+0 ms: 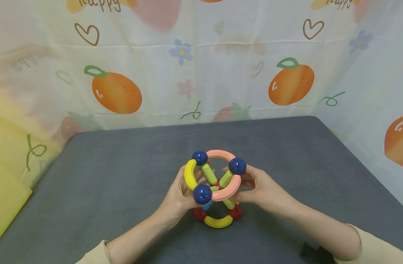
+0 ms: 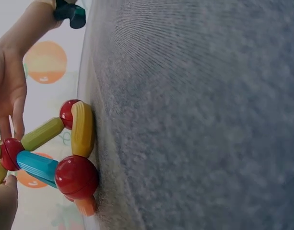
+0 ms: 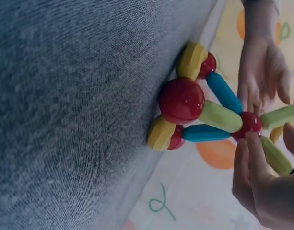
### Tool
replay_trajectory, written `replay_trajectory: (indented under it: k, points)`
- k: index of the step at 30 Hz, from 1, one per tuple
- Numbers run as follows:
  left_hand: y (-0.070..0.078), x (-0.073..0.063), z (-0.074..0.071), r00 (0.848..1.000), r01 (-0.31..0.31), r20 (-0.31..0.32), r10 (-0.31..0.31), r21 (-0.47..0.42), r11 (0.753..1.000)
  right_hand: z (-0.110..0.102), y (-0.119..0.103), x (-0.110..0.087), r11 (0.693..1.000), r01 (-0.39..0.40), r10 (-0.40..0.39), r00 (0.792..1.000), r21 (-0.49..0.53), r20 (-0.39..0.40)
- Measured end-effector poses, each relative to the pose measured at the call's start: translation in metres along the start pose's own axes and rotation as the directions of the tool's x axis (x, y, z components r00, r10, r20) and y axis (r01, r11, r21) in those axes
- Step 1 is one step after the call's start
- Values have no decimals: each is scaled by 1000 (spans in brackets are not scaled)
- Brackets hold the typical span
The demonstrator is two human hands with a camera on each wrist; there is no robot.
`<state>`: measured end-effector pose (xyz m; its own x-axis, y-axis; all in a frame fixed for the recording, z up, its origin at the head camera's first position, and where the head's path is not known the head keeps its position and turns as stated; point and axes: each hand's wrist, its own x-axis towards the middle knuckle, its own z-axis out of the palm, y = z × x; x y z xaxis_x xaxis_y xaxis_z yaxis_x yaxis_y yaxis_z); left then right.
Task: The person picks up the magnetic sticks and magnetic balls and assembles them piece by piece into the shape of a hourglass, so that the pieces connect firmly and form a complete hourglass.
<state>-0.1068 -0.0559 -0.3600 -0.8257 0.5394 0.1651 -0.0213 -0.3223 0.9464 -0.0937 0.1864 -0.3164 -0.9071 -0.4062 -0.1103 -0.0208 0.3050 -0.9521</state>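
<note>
A magnetic ball-and-stick toy (image 1: 218,222) stands on the table. Its upper ring has blue balls (image 1: 237,166), a yellow curved stick (image 1: 189,175) and pink curved sticks. Green and blue straight sticks meet at a central red ball (image 3: 251,125), above a lower ring of red balls and yellow curved sticks. My left hand (image 1: 177,198) is at the toy's left side, some fingers behind the upper ring. From the right, my right hand (image 1: 264,189) reaches around it; in the right wrist view its fingertips are right at the central ball. Both hands' fingers look relaxed and partly hidden.
The grey table (image 1: 122,165) extends around the toy. Behind it hangs a pale cloth (image 1: 201,84) printed with oranges, hearts and flowers. A dark object (image 1: 315,253) lies by the right forearm at the near edge.
</note>
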Motion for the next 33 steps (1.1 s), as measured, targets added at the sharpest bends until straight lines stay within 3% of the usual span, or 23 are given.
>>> replay_trajectory:
  k: [5, 11, 19, 33]
  points:
    - [0, 0, 2, 999, -1, 35, 1, 6, 1000, 8, 3, 5, 976, 100, -118, 989, -191, -87]
    - [1, 0, 4, 1000, -6, 24, 5, 45, 999, 11, 3, 8, 985, 69, -83, 993, -157, -86]
    - [1, -1, 3, 997, -62, 48, 59, 74, 995, 13, 5, 9, 989, 78, -89, 992, -124, -84]
    - [2, -2, 1, 1000, 0, 30, -3, 114, 994, 11, 12, 12, 984, 102, -114, 991, -145, -72]
